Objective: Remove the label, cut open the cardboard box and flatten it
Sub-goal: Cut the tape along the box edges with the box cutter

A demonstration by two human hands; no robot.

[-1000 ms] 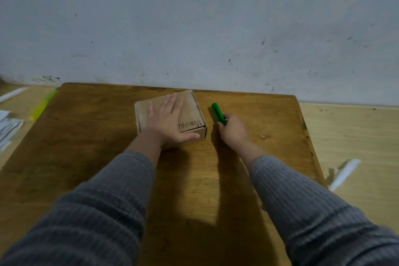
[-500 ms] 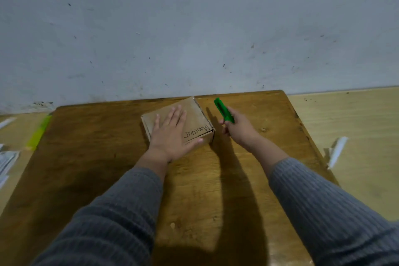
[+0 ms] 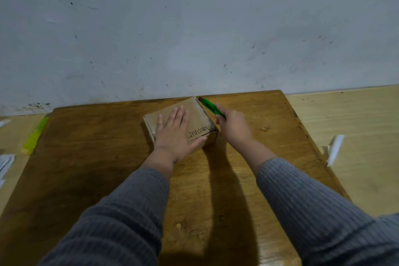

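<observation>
A small brown cardboard box (image 3: 195, 112) with black handwriting on its top sits at the far middle of the wooden table (image 3: 86, 157). My left hand (image 3: 174, 134) lies flat on the box top, fingers spread, pressing it down. My right hand (image 3: 233, 125) grips a green utility knife (image 3: 210, 107) just right of the box. The knife's tip touches the box's far right corner. I see no label on the box.
A grey wall stands right behind the table. On the floor to the left lie a yellow-green strip (image 3: 35, 136) and white papers (image 3: 5, 164). A white scrap (image 3: 334, 149) lies on the floor to the right. Small crumbs dot the table.
My right hand has carried the green knife from the table beside the box up to the box's far right corner. The left hand has stayed flat on the box, which turned slightly.
</observation>
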